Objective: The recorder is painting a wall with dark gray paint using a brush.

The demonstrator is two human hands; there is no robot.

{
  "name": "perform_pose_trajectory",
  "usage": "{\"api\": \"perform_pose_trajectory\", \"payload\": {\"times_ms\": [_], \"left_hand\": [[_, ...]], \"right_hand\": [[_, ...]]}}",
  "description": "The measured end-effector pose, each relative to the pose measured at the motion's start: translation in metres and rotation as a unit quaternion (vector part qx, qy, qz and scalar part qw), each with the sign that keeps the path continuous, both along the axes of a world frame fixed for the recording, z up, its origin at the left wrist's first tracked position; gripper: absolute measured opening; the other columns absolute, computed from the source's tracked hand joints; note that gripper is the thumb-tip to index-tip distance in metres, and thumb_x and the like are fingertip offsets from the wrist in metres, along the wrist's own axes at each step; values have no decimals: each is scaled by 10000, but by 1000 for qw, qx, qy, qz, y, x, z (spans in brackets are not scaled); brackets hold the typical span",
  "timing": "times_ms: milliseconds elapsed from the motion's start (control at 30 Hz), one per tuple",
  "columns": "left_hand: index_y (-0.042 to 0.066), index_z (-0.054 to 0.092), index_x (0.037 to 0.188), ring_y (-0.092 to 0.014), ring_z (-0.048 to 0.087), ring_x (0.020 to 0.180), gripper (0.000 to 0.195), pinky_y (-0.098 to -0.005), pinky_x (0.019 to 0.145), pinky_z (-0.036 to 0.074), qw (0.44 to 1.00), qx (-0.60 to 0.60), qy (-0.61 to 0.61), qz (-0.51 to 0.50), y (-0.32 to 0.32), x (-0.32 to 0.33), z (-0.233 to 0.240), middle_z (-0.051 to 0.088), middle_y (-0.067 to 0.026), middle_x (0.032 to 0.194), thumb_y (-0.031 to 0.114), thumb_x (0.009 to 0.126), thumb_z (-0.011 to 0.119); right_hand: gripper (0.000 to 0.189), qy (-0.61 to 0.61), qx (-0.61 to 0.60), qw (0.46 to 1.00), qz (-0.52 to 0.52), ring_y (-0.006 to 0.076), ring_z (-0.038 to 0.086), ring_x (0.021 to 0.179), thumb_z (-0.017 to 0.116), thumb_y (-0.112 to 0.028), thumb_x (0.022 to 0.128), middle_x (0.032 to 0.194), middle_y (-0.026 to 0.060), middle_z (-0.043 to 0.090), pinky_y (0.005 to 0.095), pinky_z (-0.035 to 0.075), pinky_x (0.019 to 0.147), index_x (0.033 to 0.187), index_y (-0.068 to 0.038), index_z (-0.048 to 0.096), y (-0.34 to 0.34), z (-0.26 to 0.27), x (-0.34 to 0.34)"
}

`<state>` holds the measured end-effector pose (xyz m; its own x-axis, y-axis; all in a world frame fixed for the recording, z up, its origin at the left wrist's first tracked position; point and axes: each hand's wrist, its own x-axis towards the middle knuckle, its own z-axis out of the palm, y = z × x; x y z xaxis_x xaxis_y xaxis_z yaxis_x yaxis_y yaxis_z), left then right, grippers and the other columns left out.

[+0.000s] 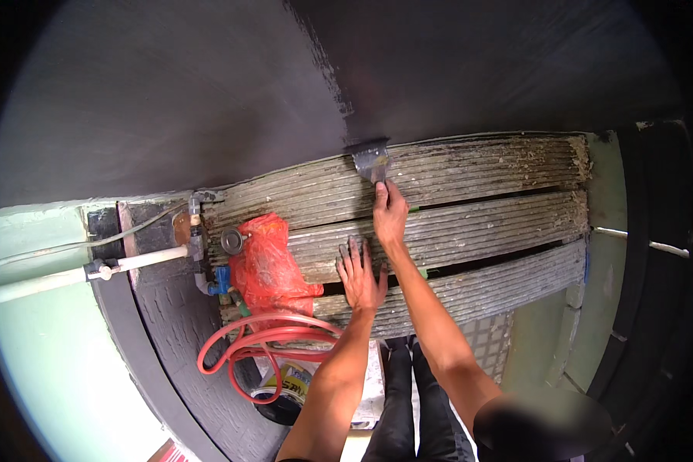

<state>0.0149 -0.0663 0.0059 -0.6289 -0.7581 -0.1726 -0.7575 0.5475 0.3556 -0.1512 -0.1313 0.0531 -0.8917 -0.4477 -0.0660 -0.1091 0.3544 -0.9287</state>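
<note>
My right hand point(390, 215) grips the handle of a wide scraper or putty knife point(372, 161). Its blade meets the lower edge of a dark grey wall point(219, 115), close to where a lighter coated area borders a darker one point(473, 69). Below and to the left, my left hand point(360, 280) rests with fingers spread on the ridged, stained planks point(473, 222). Nothing is held in it, and its fingertips look smudged grey.
Left of my left hand lies a red plastic bag point(265, 268), beside a blue valve point(223, 280) and a white pipe point(150, 258). A coiled red hose point(265, 335) hangs above a bucket point(286, 392) of dark material. Dark gaps separate the planks.
</note>
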Motion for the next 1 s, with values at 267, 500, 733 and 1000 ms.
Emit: {"api": "perform_pose_trajectory", "payload": {"times_ms": [267, 500, 733, 1000], "left_hand": [[68, 341, 1576, -450, 177, 1523, 799, -594, 1211, 169, 1000, -12, -13, 4, -4, 7, -2, 218, -200, 1664, 381, 899, 628], [29, 381, 1541, -449, 175, 1517, 787, -580, 1222, 142, 1000, -5, 19, 2, 0, -3, -1, 225, -208, 1652, 322, 866, 658], [70, 359, 1568, -436, 166, 1529, 760, -584, 1214, 175, 1000, -8, 0, -2, -2, 6, -1, 202, -186, 1671, 378, 922, 612], [76, 355, 1572, -440, 180, 1522, 723, -583, 1208, 184, 1000, -18, 9, 3, 0, -1, -3, 213, -205, 1661, 407, 958, 546]], "right_hand": [[361, -85, 4, 996, 35, 414, 664, 749, 531, -302, 1043, 787, 244, 646, 452, 511, 719, 1117, 29, 655, 34, 35, 28], [402, -21, -14, 999, 34, 275, 511, 637, 527, -379, 1046, 692, 151, 550, 410, 451, 636, 1058, 16, 607, 0, 18, -4], [394, -98, 48, 994, -14, 268, 544, 668, 534, -347, 1041, 701, 161, 568, 428, 463, 681, 953, 23, 638, 21, 5, 17], [365, -180, 58, 982, -10, 434, 682, 791, 551, -263, 1012, 827, 291, 682, 480, 505, 756, 1069, 70, 687, -1, 47, -11]]}}
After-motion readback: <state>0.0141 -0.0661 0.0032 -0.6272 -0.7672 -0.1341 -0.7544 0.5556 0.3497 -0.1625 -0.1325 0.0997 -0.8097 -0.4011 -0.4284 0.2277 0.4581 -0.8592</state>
